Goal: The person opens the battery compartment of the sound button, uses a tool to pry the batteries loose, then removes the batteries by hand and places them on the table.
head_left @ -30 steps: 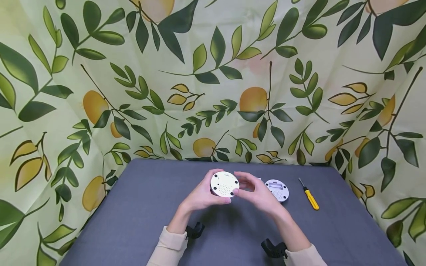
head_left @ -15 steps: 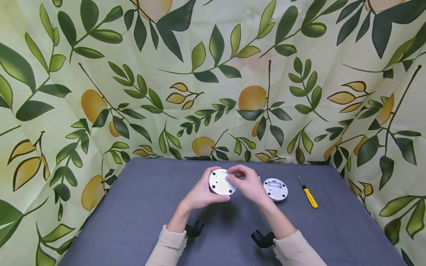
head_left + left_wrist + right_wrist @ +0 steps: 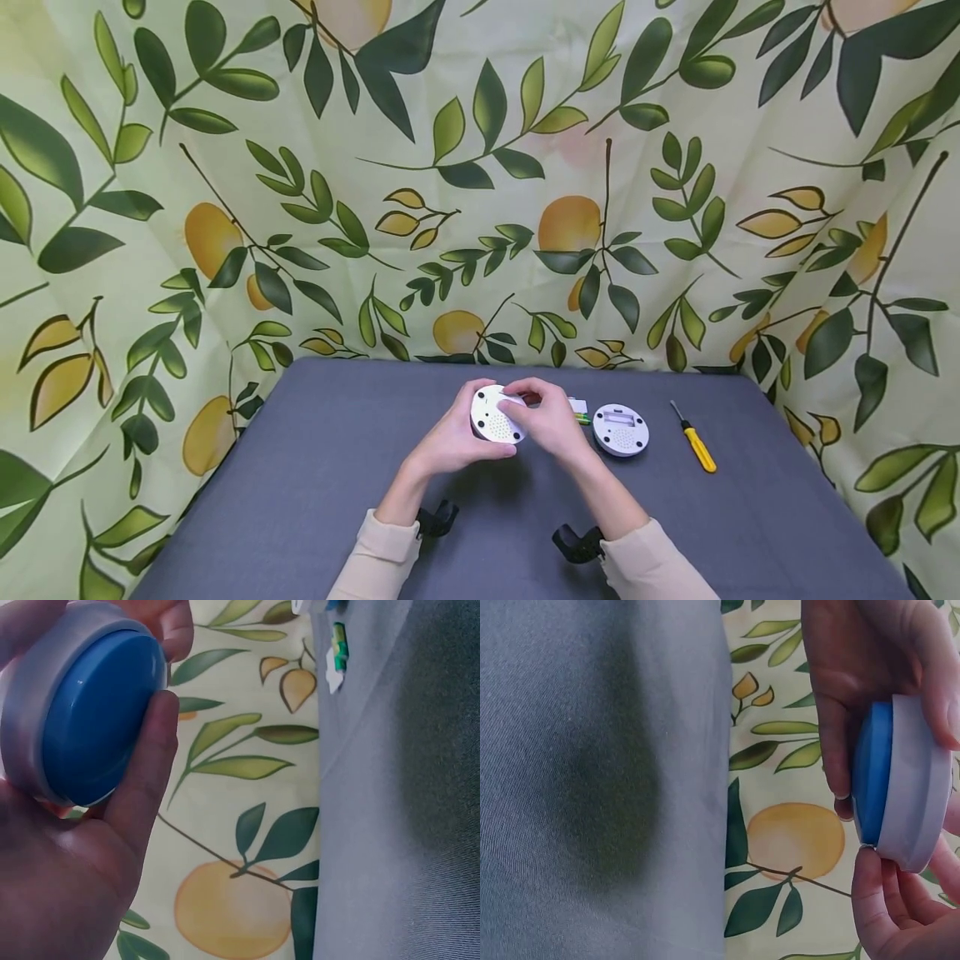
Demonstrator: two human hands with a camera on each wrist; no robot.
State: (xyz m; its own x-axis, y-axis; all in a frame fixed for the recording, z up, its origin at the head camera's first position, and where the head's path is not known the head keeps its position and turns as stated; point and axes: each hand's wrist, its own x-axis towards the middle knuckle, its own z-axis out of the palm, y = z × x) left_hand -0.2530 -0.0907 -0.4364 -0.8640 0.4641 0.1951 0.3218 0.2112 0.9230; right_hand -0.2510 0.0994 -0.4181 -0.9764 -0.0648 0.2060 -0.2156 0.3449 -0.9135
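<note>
My left hand [image 3: 450, 429] grips a round push button [image 3: 486, 417], holding it up over the table with its white base facing me. That base has black feet and a patch of small holes. From below, the left wrist view shows its blue dome [image 3: 105, 716]. My right hand [image 3: 551, 417] is on the other side, thumb against the base and bent fingers at the rim; it hides part of the base. In the right wrist view, right-hand fingertips [image 3: 868, 881] meet the edge of the white casing [image 3: 911, 787].
A second white round unit [image 3: 621, 430] lies base up on the table, its battery slot uncovered. Beside it are green batteries [image 3: 583, 419] and a small white piece [image 3: 577, 405]. Farther right lies a yellow-handled screwdriver [image 3: 699, 447]. A leaf-patterned cloth [image 3: 495, 208] rises behind the table.
My right hand has moved left over the base, its thumb passing from the lower rim to farther up the face. The batteries on the table have come into view. My left hand keeps its grip.
</note>
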